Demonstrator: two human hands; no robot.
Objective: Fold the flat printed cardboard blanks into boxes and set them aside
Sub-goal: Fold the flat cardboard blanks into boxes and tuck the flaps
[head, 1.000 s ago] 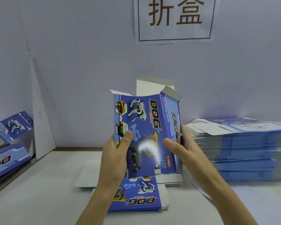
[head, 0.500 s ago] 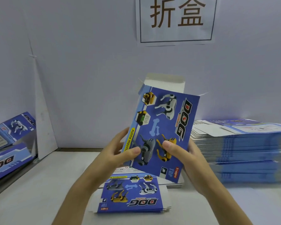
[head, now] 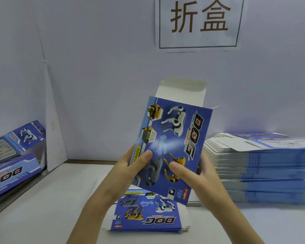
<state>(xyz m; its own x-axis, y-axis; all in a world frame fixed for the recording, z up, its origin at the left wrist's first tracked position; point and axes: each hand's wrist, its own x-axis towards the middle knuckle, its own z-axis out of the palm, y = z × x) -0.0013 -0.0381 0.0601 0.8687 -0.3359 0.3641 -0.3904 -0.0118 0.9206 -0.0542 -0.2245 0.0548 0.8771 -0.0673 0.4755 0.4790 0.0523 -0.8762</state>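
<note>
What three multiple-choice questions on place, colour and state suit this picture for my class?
1. Where is the stack of flat blanks? A. person's left B. person's right C. in hand
2. The held blank's main colour? A. red B. green C. blue
3. What holds the held blank? A. nothing B. both hands C. one hand
B: it lies beyond the right hand. C: its printed face is blue. B: left hand and right hand both pinch it.

Stack of blanks (head: 264,164) blurred, cut at right edge; folded boxes (head: 16,152) cropped at left; sign (head: 199,23) top cropped
</note>
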